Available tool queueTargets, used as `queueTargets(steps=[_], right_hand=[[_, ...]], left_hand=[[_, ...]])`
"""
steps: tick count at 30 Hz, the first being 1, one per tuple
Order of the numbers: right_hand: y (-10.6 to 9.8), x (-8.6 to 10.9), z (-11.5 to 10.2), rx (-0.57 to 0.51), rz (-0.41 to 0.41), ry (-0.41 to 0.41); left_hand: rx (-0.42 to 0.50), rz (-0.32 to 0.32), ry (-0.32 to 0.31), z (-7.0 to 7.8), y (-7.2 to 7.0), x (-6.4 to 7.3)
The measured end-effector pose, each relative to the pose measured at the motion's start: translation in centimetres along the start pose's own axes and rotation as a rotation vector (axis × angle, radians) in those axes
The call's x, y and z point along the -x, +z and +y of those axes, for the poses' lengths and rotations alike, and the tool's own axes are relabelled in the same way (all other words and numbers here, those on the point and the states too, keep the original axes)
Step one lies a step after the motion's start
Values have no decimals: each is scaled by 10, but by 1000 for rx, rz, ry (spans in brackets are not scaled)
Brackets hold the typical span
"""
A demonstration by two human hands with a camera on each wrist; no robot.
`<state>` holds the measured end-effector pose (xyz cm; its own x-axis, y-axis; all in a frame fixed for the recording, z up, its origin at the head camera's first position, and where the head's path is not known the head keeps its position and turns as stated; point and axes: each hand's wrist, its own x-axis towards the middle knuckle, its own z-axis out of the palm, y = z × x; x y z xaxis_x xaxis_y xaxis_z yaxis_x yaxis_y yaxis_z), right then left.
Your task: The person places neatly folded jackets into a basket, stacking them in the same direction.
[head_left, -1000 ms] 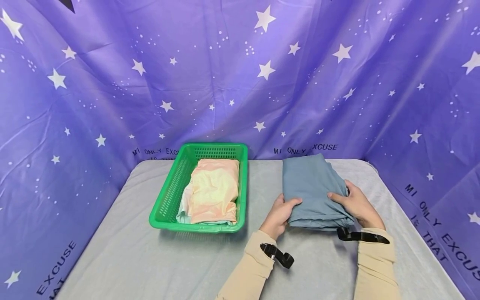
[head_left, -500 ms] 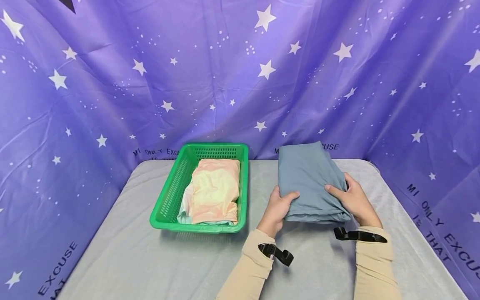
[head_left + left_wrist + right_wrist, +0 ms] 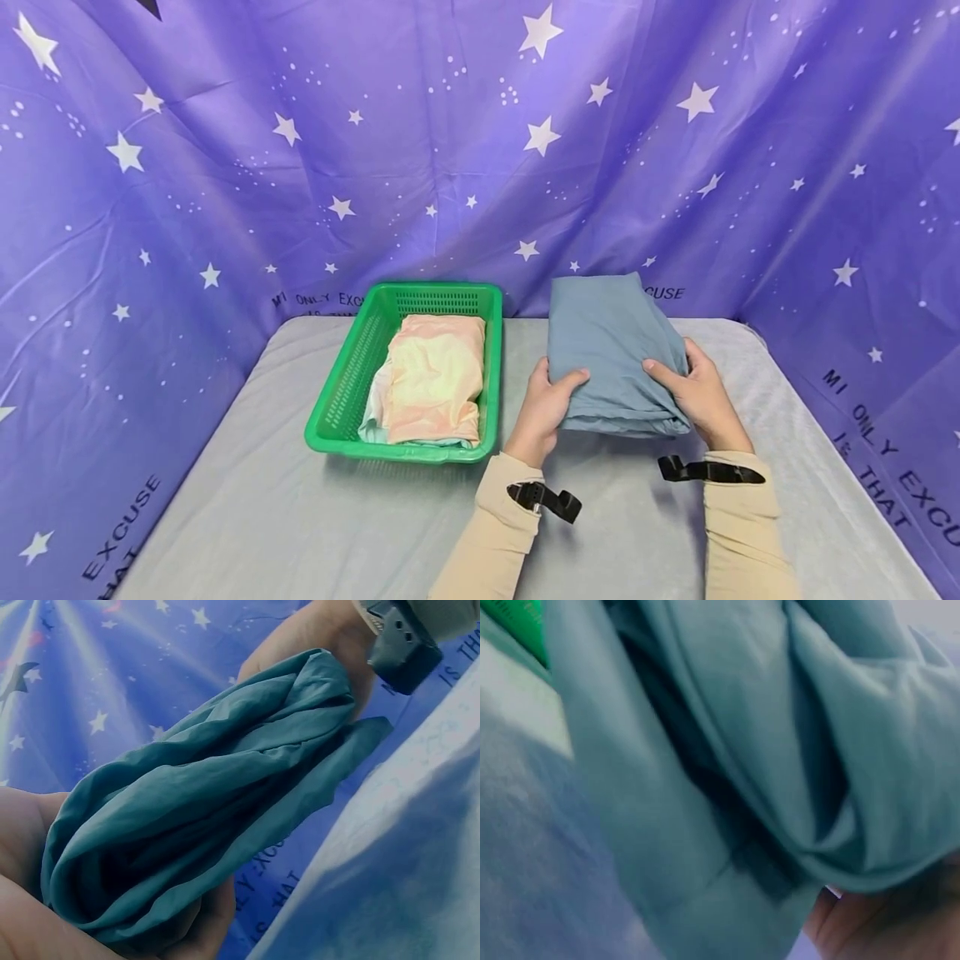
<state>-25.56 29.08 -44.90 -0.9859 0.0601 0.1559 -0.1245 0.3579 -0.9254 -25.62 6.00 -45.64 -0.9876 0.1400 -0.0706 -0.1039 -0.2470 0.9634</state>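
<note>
A folded blue-grey cloth garment is held up over the right side of the table, between both hands. My left hand grips its near left edge, thumb on top and fingers underneath. On the opposite edge my right hand holds it the same way, its thumb pressing the upper face. In the left wrist view the layered folds of the garment show end-on, bundled and loose. The right wrist view is filled by the hanging layers of the garment, with part of the right hand beneath.
A green plastic basket stands left of the hands on the grey cloth-covered table. Inside it lies a folded peach garment over white and light-teal cloth. A purple star-printed curtain hangs behind and along both sides.
Both hands have raised the folded garment and carried it slightly left, toward the basket side. The head view has shifted a little; the basket's contents look the same.
</note>
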Motion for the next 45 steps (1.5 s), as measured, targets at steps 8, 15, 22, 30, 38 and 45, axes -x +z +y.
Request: queueTargets(steps=[8,15,22,30,38,45], right_hand=[[13,0,-7,-125,-11,-15],[19,0,-12,-232,-39,-41],[23,0,-17,-343,-56,-66],[32,1,-21,-441,-109,-118],[41,2,-27,-445,-198,-120],[44,5,-31,-447,-276,-111]], left_hand=[[31,9,34,14,-10,3],[28,24,65,24,-14,5],[-21,36,83,33,-17,9],[-14,38,105,40,-31,8],[15,50,113,46,-46,7],[18,61,124,53,-55,9]])
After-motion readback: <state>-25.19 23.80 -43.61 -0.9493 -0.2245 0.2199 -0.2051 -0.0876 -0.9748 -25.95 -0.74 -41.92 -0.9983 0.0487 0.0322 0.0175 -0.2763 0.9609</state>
